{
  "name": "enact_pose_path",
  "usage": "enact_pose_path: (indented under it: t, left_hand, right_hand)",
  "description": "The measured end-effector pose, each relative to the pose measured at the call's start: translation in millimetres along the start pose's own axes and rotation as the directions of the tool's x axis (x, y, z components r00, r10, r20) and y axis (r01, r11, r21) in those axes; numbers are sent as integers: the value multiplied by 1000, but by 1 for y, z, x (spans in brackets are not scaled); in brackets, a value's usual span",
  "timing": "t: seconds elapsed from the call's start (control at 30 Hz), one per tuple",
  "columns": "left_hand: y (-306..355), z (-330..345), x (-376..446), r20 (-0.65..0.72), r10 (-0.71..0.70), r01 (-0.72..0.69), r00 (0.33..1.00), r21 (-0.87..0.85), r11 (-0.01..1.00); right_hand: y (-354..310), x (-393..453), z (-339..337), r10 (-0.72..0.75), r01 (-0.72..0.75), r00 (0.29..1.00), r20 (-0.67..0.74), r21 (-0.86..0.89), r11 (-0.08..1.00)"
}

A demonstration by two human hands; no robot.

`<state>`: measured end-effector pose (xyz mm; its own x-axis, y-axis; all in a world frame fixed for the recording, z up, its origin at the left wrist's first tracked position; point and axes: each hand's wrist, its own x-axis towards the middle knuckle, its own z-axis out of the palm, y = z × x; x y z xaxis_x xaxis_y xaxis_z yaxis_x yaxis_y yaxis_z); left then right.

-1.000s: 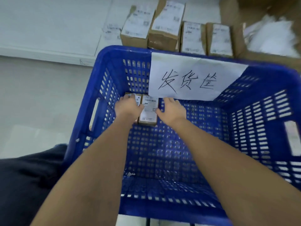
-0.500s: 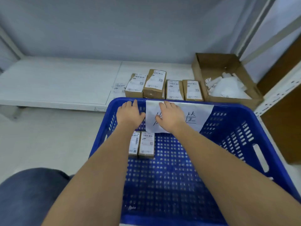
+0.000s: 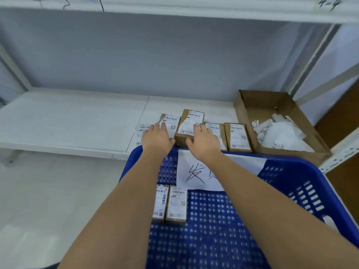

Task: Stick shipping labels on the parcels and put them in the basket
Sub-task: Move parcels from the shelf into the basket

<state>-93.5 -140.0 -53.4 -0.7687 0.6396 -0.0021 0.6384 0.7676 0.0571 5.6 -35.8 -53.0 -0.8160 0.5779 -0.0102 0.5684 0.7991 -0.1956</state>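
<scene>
Several brown labelled parcels stand in a row on the low white shelf [image 3: 68, 121] behind the blue basket [image 3: 303, 191]. My left hand [image 3: 156, 136] reaches over the leftmost parcel [image 3: 171, 121] with fingers straight. My right hand [image 3: 204, 142] hovers with spread fingers over the taller parcel [image 3: 189, 123] and the one to its right [image 3: 215, 131]. Another parcel [image 3: 238, 137] lies at the row's right end. Two labelled parcels [image 3: 175, 204] lie side by side on the basket floor. Neither hand holds anything.
A white paper sign with handwritten characters [image 3: 194, 175] hangs on the basket's far wall. A loose label sheet [image 3: 141, 129] lies left of the parcels. An open cardboard box with white scraps [image 3: 279, 133] sits to the right. An upper shelf runs overhead.
Both hands let go of the two parcels inside the basket, rose over its far rim and moved forward to the row of parcels on the shelf. The view tilted up.
</scene>
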Motion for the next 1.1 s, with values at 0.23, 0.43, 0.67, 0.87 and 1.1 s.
enact_pose_path:
  t: [0.23,0.43,0.67,0.87,1.1]
  left_hand:
    - [-10,26,36,110,-92,114,990,-208,972]
    - [-12,35,46,169,-156,195,973,-248,949]
    - [-7,37,53,194,-160,223,968,-370,902]
    - [0,46,46,122,-208,240,970,-389,889]
    - [4,28,32,-33,-259,222,965,-422,879]
  right_hand:
    - [-23,48,20,201,-201,979,23,-3,980]
    - [-27,69,28,318,-319,945,81,3,948]
    - [-18,80,37,354,-368,926,133,102,924]
    - [-9,75,38,277,-292,956,96,247,924]
    - [4,53,17,197,-192,980,-19,154,969]
